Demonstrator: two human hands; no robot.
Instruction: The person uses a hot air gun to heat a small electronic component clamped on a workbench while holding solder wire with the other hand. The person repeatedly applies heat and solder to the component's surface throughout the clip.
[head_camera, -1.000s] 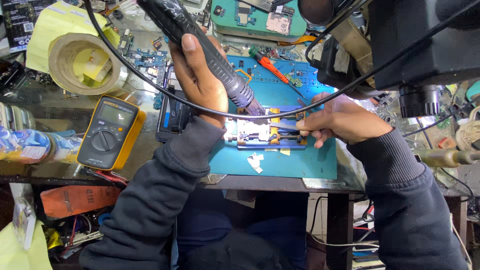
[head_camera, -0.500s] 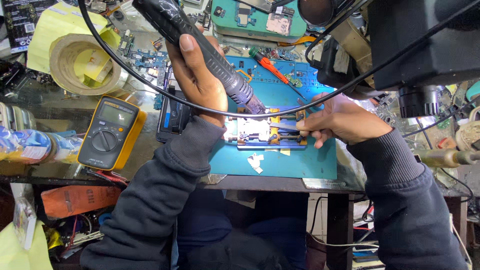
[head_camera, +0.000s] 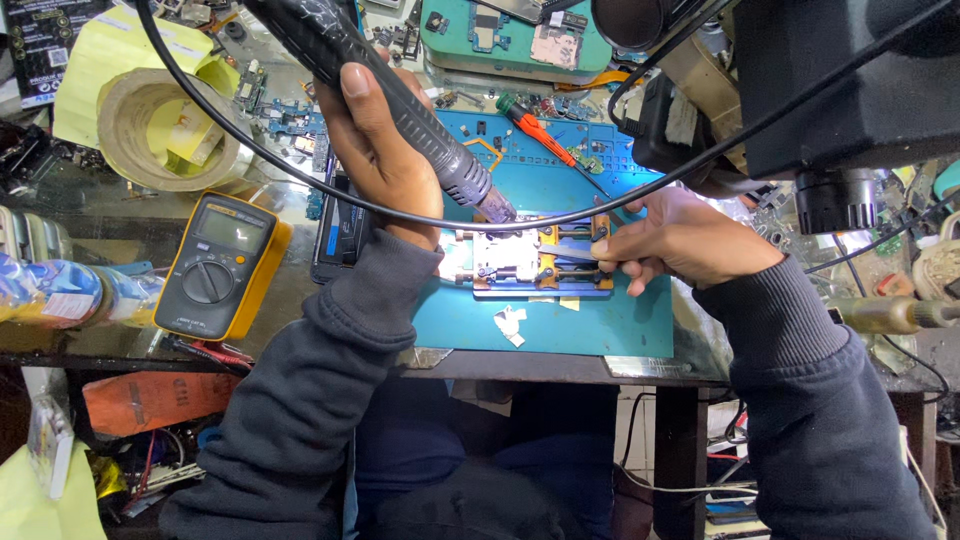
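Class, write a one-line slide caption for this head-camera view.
Left hand aims a black hot-air wand at a clamped circuit board; right hand steadies thin metal tweezers.

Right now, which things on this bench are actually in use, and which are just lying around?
In use:
left hand holding the hot-air handpiece
right hand holding tweezers
small board clamped in the holder
blue mat

Lying about:
yellow multimeter
tape roll
red-handled screwdriver
loose circuit boards
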